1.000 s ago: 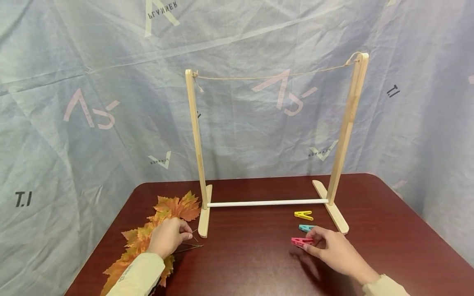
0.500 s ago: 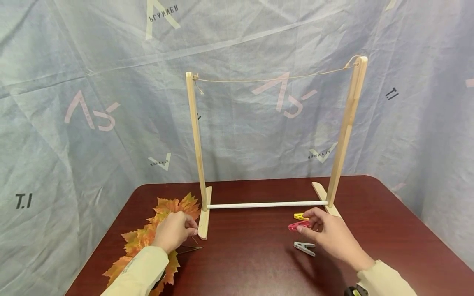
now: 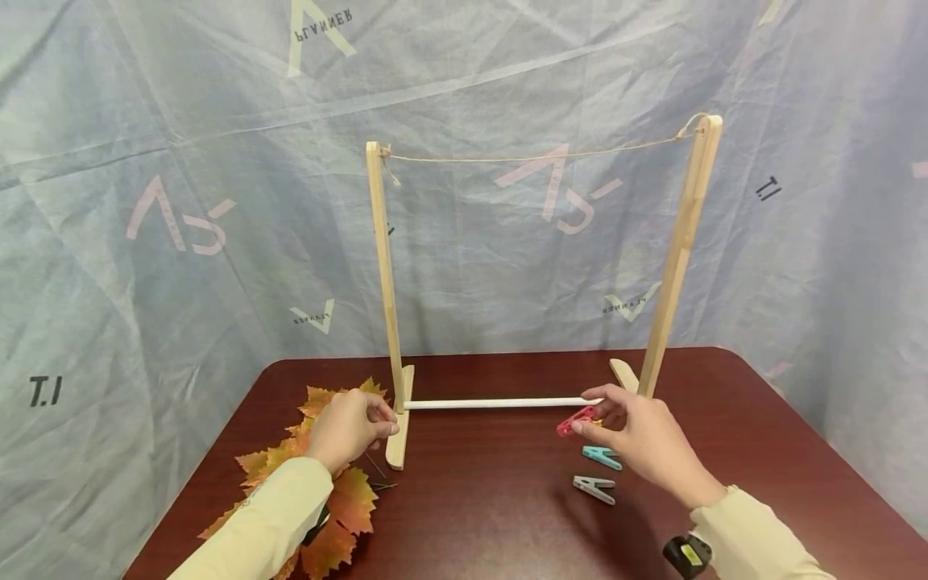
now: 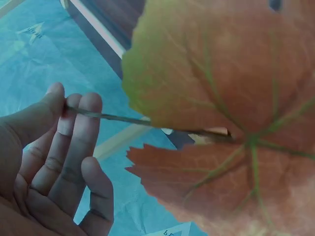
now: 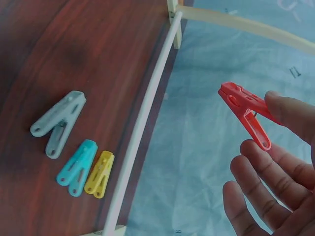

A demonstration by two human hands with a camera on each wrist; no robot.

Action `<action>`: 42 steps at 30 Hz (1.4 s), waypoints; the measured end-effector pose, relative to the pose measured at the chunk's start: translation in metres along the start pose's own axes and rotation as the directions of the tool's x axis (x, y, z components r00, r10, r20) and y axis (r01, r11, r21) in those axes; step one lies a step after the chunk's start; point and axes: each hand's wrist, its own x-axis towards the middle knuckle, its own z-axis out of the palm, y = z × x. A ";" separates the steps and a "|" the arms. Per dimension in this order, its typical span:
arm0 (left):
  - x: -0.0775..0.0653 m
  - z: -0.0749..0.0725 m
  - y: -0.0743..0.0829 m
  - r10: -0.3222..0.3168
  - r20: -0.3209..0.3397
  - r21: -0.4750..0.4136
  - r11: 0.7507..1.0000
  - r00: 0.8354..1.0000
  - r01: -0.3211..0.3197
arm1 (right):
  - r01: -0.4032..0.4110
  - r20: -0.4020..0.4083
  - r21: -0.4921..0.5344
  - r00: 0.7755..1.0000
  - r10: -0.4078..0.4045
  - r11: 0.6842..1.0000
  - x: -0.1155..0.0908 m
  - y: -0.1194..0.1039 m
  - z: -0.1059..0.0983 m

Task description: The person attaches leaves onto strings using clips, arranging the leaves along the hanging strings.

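My left hand (image 3: 350, 428) pinches the thin brown stem (image 4: 123, 119) of an artificial maple leaf (image 4: 197, 64) between thumb and fingertips. The leaf, orange-red with green edges, fills much of the left wrist view. My right hand (image 3: 641, 439) holds a red clothespin (image 5: 246, 110) by its handle ends, thumb on one leg and fingers on the other. Its nose points away from the palm. On the table below lie a grey clothespin (image 5: 59, 123), a turquoise clothespin (image 5: 77, 168) and a yellow clothespin (image 5: 100, 174); in the head view the right hand mostly covers the yellow one.
A wooden stand with a left post (image 3: 384, 282) and a right post (image 3: 677, 258) carries a twine line (image 3: 507, 159) across its top. A white rod (image 3: 493, 403) joins the feet. More autumn leaves (image 3: 264, 463) lie at the left of the dark red table (image 3: 493, 499).
My right hand has lifted the red clothespin and moved it away from me, uncovering the grey one. My left hand has risen with a leaf by its stem, off the other leaves.
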 end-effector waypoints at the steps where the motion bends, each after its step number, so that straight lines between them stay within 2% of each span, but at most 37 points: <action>1: 0.001 -0.001 0.001 0.000 -0.003 -0.020 1.000 1.000 0.000 | 0.004 -0.010 -0.004 1.000 -0.004 1.000 0.001 -0.001 -0.001; 5: 0.005 -0.006 0.007 -0.011 0.001 -0.100 0.995 1.000 0.011 | 0.031 -0.038 -0.009 0.999 -0.031 0.999 0.007 -0.004 -0.008; 9: 0.009 -0.011 0.016 -0.028 0.013 -0.173 0.985 1.000 0.029 | 0.073 -0.024 -0.012 0.997 -0.074 0.997 0.015 -0.009 -0.017; 16: 0.009 -0.017 0.039 -0.047 0.063 -0.304 0.951 0.997 0.064 | 0.126 -0.024 -0.066 0.991 -0.128 0.990 0.030 -0.020 -0.035; 26: 0.015 -0.020 0.058 -0.025 0.022 -0.345 0.938 0.999 0.031 | 0.148 -0.015 -0.030 0.989 -0.148 0.989 0.051 -0.037 -0.049; 31: 0.020 -0.022 0.068 -0.016 -0.021 -0.379 0.925 1.000 0.007 | 0.177 -0.031 -0.038 0.984 -0.178 0.984 0.062 -0.046 -0.051; 35: 0.023 -0.024 0.076 0.000 -0.093 -0.410 0.911 0.996 -0.038 | 0.195 -0.041 -0.039 0.980 -0.197 0.980 0.070 -0.052 -0.054; 42: 0.029 -0.030 0.088 0.000 -0.239 -0.471 0.874 0.971 -0.116 | 0.220 -0.056 0.003 0.974 -0.220 0.975 0.083 -0.070 -0.064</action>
